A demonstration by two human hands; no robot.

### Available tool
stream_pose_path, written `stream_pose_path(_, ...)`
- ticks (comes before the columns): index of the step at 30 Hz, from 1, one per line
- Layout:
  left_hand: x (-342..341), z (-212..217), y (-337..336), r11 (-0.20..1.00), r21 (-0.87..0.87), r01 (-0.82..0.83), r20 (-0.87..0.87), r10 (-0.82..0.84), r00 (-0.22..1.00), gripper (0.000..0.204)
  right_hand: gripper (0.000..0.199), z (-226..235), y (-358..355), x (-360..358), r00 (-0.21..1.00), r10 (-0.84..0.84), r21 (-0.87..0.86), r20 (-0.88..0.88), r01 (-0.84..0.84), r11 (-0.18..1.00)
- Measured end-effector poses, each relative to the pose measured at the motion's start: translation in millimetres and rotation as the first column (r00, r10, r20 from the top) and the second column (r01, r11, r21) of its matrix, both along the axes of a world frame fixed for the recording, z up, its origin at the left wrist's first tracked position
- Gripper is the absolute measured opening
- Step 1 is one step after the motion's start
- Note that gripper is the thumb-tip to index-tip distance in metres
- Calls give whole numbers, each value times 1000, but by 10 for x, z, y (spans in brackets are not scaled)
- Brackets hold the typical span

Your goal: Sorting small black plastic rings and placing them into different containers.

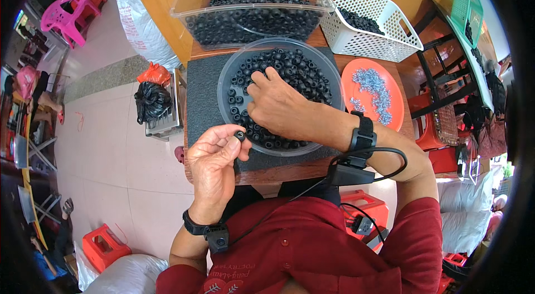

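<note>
At left, 1 pink plastic armchair (pixel 68 19) stands on the tiled floor (pixel 95 149). Nearer, 1 black plastic bag (pixel 151 103) touches 1 orange-red plastic bag (pixel 154 74).

The small pieces (pixel 305 71) are black, the plate (pixel 397 100) orange.

A: Pinched between thumb and fingers of the left hand (pixel 214 155)?

B: Small, black, rounded piece with a hollow centre (pixel 239 136).

A: Beneath the curled right hand (pixel 277 102)?

B: Round, translucent plastic basin (pixel 224 93) of similar black pieces (pixel 315 74), set on a dark grey mat (pixel 202 82).

A: Just right of it?

B: Round orange plate (pixel 350 79) bearing small, shiny bluish bits (pixel 380 93).
</note>
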State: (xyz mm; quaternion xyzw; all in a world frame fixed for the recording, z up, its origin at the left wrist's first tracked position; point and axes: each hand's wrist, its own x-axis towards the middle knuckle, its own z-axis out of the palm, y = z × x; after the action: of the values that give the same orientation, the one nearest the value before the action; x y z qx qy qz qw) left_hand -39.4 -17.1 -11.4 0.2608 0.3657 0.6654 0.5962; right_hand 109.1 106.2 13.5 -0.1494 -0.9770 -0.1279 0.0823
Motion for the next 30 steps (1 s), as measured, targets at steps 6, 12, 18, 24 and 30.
stream_pose_path(6, 40, 63, 23, 999, -41, -29, -43, 27, 999, 20, 12, -68, 57, -20, 1000, 1, 40, 1, -1, 999)
stream_pose_path(12, 23, 57, 7, 999, -26, -26, -45, 25, 999, 20, 13, -13, 68, 34, 998, -32, -47, -47, 30, 998)
stream_pose_path(18, 18, 44, 11, 999, -34, -35, -43, 33, 999, 20, 11, -13, 172, 135, 979, -143, -255, -143, 104, 961)
stream_pose_path(24, 17, 42, 1, 999, -38, -30, -43, 28, 999, 19, 9, 17, 150, 140, 984, -143, -258, -109, 111, 960)
stream_pose_path(30, 20, 29, -1, 999, -31, -36, -39, 34, 999, 18, 7, -45, 103, 111, 981, -60, -179, -186, 26, 984)
